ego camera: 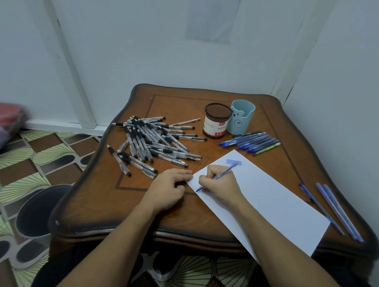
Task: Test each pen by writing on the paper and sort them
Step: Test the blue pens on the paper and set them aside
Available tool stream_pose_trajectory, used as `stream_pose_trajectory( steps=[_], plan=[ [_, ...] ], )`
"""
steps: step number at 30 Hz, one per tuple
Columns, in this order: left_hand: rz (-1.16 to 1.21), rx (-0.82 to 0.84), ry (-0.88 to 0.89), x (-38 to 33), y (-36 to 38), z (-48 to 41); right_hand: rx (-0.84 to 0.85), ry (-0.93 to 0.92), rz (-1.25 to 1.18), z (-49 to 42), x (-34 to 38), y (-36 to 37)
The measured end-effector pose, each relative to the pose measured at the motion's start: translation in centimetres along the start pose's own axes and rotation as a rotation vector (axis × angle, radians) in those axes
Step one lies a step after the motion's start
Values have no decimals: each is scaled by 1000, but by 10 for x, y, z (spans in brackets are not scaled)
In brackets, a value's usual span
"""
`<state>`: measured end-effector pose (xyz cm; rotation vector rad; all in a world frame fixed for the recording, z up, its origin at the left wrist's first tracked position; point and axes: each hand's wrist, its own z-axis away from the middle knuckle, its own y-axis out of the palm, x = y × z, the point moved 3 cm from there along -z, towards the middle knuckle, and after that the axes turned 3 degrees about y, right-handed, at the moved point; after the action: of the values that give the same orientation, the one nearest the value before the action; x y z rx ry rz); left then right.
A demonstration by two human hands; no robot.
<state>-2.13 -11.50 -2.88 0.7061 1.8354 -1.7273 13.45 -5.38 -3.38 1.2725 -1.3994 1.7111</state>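
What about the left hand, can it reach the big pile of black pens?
Probably yes. The left hand lies flat on the table, holding nothing and touching the edge of the paper. The pile of black pens lies just beyond it, with only bare wood between.

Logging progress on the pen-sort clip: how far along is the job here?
Early. Done: three blue pens lie apart at the right edge of the table, seemingly sorted. In hand: the right hand grips a blue pen, tip on the paper, while the left hand presses the paper's edge. Left: probably the pile of black-grip pens and the row of blue pens by the light blue cup.
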Motion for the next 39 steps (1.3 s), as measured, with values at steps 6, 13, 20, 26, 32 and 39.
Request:
stream_pose_trajectory(
  steps=[6, 13, 20, 26, 32, 39],
  plan=[
    [10, -12, 2, 0, 0, 1, 28, 11, 2, 1, 0, 1],
    [8, -19, -9, 0, 1, 1, 30, 31, 29, -1, 1, 1],
    [7, -9, -11, 0, 1, 0, 19, 58, 24, 0, 0, 2],
    [9, -14, -10, -1, 1, 1, 6, 59, 3, 1, 0, 0],
    [6, -11, -3, -1, 0, 1, 17, 69, -1, 1, -1, 1],
    [-1, -13, -6, -2, 0, 2, 7, 82, 21, 0, 0, 0]
  ],
)
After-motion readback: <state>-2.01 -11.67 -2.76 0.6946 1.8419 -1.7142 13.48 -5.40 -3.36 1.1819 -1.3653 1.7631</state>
